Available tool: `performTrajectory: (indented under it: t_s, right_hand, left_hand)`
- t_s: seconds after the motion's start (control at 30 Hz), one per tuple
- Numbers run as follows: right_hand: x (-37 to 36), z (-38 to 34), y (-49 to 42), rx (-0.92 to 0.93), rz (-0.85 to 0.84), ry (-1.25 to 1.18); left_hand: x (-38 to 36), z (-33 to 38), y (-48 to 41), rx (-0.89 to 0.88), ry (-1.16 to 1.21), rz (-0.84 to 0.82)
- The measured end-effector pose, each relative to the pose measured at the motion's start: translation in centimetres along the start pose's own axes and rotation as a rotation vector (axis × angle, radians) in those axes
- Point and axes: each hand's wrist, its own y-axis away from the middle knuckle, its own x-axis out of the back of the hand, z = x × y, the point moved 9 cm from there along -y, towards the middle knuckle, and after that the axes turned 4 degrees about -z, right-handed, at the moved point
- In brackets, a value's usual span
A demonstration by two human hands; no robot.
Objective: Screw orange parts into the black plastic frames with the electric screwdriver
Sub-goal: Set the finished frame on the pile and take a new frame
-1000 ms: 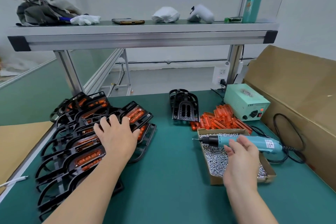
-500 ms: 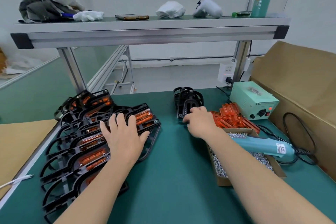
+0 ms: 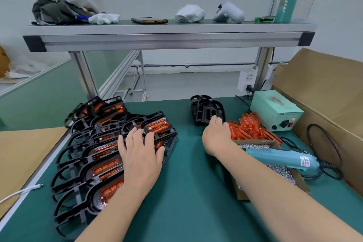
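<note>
Since the earlier frames the right hand (image 3: 217, 136) had let go of the electric screwdriver (image 3: 282, 158) and reached forward to the small stack of empty black frames (image 3: 206, 110) at the back of the green surface (image 3: 186, 182). Its bent fingers touched the near edge of the stack, but whether they actually gripped a frame could not be told. The screwdriver lay on its side across the cardboard box of screws (image 3: 242, 192), tip pointing left under the right forearm, its cable trailing off to the right. The left hand (image 3: 140, 155) had stayed where it was, fingers spread flat and pressing down on the overlapping pile of assembled frames (image 3: 102, 169), each showing an orange insert. Loose orange parts (image 3: 253, 129) sat heaped just beyond the screw box, between the empty frames and a pale green power supply (image 3: 275, 112) with a red light lit. Brown cardboard (image 3: 324, 88) stood along the right edge of the surface, and a metal shelf (image 3: 169, 35) ran overhead.
</note>
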Motion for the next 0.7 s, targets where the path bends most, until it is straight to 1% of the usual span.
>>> performTrajectory:
  t_s: [0.1,0.17,0.37,0.43,0.5,0.7]
  right_hand:
    - [2.6,1.2,1.1,-0.004,0.171,-0.104]
    - [3.8,2.1,1.9,0.012,0.248,-0.214]
    - [6.2,6.2,5.2,0.011,0.498,-0.766]
    - [6.5,7.1,6.4,0.006,0.551,-0.894]
    - [6.3,7.3,7.0,0.005,0.516,-0.978]
    - [3.7,6.8,6.9,0.008,0.257,-1.24]
  left_hand:
    - [0.4,0.6,0.4,-0.021,0.039,0.017]
    - [0.6,1.0,0.8,-0.04,0.063,0.025]
    - [1.4,3.6,1.7,-0.167,0.133,0.009]
    - [1.8,4.4,1.9,-0.203,0.155,0.006]
    - [2.1,5.0,1.9,-0.214,0.187,-0.003]
    - [1.6,6.4,2.7,-0.243,0.188,-0.109]
